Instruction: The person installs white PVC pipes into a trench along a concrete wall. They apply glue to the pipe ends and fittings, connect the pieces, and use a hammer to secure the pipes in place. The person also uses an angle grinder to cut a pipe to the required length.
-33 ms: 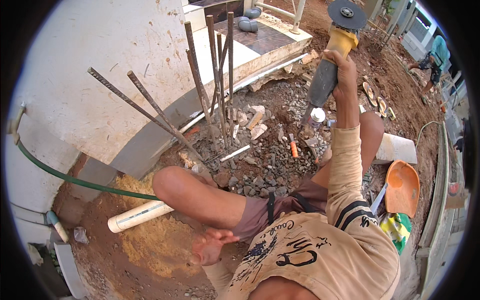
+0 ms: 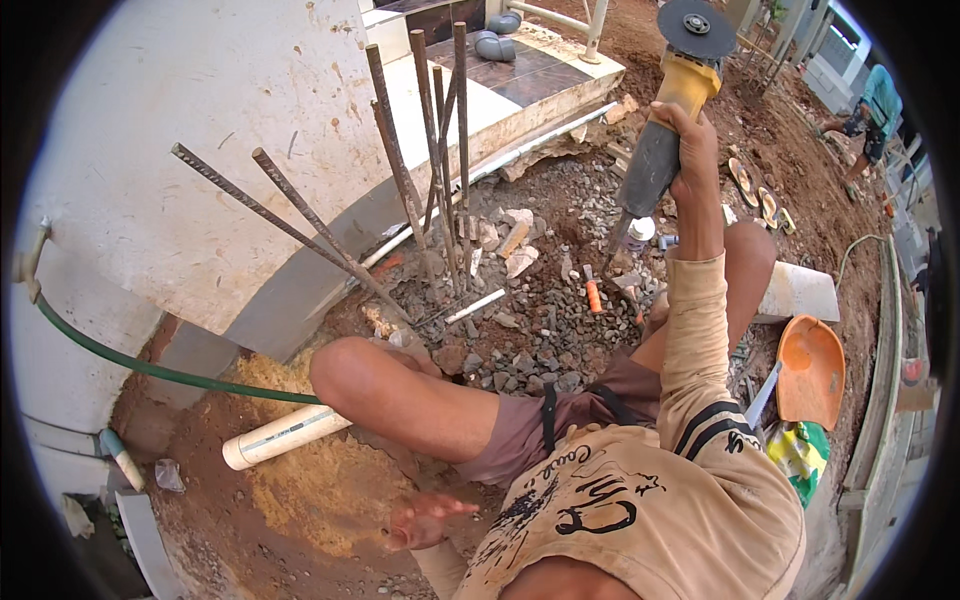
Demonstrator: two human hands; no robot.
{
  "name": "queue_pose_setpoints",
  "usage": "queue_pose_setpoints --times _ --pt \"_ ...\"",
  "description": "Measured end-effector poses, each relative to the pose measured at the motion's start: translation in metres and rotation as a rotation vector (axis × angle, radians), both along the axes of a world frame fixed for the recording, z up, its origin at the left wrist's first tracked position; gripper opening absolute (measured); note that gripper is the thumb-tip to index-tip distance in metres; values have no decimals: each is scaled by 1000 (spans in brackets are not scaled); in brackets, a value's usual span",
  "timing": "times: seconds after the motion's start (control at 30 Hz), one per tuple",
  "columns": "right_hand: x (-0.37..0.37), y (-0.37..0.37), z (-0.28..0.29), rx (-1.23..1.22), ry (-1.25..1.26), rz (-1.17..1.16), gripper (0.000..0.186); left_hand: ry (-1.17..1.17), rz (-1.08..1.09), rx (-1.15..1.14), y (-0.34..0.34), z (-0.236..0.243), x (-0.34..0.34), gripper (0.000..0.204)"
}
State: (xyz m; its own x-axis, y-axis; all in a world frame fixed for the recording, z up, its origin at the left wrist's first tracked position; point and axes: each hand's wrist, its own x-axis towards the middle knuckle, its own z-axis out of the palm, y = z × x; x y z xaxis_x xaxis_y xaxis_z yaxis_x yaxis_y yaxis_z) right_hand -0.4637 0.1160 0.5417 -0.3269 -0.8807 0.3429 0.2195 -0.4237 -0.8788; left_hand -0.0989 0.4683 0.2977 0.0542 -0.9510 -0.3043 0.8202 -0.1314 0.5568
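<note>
Yellow and dark grey, the angle grinder (image 2: 650,168) is sitting in the right hand (image 2: 695,155), and I am watching it from far. That hand is wrapping its fingers around the body, just behind the yellow head, and the disc (image 2: 690,42) is pointing beyond the hand, away from the knees (image 2: 345,375). Whether the disc is spinning, I cannot tell. The left hand (image 2: 425,520) is hanging empty, with fingers loosely spread, well apart from the grinder. To the left of the right hand, bare steel bars (image 2: 462,150) are rising from the gravel (image 2: 520,355). Nearer to the body than this hand, an orange-handled tool (image 2: 593,296) is lying and a white container (image 2: 640,232) is standing. Ahead of the left hand, a pale pipe (image 2: 290,435) is lying. For good handling, I am judging that one hand is giving too little control: the left should be supporting the body also, behind the disc. I am also wanting a firm wrist, and the disc clear of the knees and the sleeve (image 2: 695,320).
</note>
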Motion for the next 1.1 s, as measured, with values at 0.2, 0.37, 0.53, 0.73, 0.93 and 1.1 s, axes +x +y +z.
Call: queue_pose_setpoints --times 0.2,0.37,0.53,0.73,0.93,1.1 --pt "-12 3 2 10 96 -48 30 -91 -430 182 48 -13 -16 72" --pt "-13 -7 -1 -23 120 -89 41 -194 -787 -27 2 42 -29 73" --pt "-26 -16 -19 41 136 -43 57 -308 -983 -239 -63 111 -7 75" --pt "-53 -33 -66 79 18 28 58 34 -394 -517 -100 124 10 87" --pt "-80 -46 -111 233 -24 23 65 -1839 335 268 -58 203 17 78" --pt "-72 -57 -137 336 -292 111 53 -1770 706 107 -148 202 -57 60"
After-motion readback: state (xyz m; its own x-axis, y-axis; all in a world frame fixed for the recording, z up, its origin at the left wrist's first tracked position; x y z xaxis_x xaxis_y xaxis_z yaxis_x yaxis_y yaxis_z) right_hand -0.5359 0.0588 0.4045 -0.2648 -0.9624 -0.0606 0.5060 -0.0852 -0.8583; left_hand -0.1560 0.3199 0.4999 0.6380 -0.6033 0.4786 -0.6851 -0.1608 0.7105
